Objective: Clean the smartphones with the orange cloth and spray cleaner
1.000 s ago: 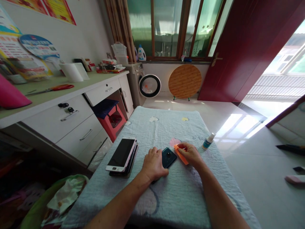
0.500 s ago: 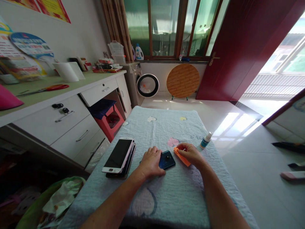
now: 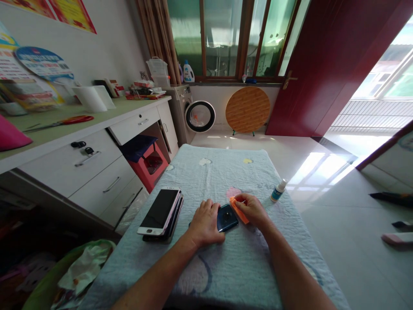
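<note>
A dark blue smartphone (image 3: 227, 218) lies back up on the cloth-covered table (image 3: 213, 181), its round camera ring showing. My left hand (image 3: 206, 221) is wrapped over its left part, fingers on the far edge and thumb on the near one, hiding much of it. Pinched in my right hand (image 3: 251, 210) is an orange cloth (image 3: 239, 211), right at the phone's right end. A stack of phones (image 3: 162, 213) rests to the left, a white one with a black screen on top. Beyond my right hand stands a small spray bottle (image 3: 278, 190).
Along the left runs a white desk (image 3: 93, 161) with scissors (image 3: 64, 122) and a paper roll (image 3: 88, 98). A red stool (image 3: 151, 165) stands under it. At lower left is a green bin (image 3: 41, 280). A washing machine with its door (image 3: 200, 116) open stands behind.
My right hand has moved a little left with the orange cloth, closer to the phone's end. My left hand keeps its hold on the phone, almost unmoved.
</note>
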Demonstrator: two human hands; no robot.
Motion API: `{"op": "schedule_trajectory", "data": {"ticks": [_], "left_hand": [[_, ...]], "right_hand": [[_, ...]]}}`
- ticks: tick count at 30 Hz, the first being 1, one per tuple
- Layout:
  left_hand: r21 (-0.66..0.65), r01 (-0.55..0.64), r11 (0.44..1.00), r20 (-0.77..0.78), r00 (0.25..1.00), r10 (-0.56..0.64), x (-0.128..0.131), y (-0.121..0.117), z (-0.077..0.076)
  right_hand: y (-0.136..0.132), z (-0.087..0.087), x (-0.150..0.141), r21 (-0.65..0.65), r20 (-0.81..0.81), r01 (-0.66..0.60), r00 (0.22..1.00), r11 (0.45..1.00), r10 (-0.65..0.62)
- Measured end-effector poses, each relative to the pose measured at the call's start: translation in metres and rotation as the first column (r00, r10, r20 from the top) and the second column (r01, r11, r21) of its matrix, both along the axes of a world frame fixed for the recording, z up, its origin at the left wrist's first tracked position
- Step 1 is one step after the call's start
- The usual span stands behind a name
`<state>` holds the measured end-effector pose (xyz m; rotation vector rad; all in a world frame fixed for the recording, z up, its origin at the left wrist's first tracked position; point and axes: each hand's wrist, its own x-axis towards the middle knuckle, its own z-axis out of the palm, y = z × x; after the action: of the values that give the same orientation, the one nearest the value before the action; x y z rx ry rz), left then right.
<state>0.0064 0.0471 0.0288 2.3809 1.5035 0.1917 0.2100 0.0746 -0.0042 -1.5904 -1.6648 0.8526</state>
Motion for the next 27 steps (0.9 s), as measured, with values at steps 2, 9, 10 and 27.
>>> {"op": "schedule_trajectory", "data": {"ticks": [2, 9, 10, 27], "left_hand": [[-0.019, -0.001, 1.000, -0.007, 1.000, 0.001, -0.008, -0.005, 0.001], [-0.104, -0.036, 0.994, -0.075, 0.997, 0.029, -0.037, -0.023, 0.007], [-0.105, -0.036, 0.994, -0.073, 0.997, 0.028, -0.037, -0.022, 0.008], [-0.023, 0.060, 0.998, 0.071, 0.996, -0.058, -0.007, -0.001, -0.001]], "right_hand": [[-0.001, 0.001, -0.002, 0.002, 0.006, -0.002, 1.000, 1.000, 0.002], [-0.001, 0.006, -0.001, -0.015, 0.058, 0.006, 0.998, 1.000, -0.005], [-0.001, 0.006, -0.001, -0.018, 0.052, 0.006, 0.999, 1.000, -0.005], [-0.001, 0.003, 0.004, -0.095, -0.171, -0.023, 0.985, 0.995, 0.007]]}}
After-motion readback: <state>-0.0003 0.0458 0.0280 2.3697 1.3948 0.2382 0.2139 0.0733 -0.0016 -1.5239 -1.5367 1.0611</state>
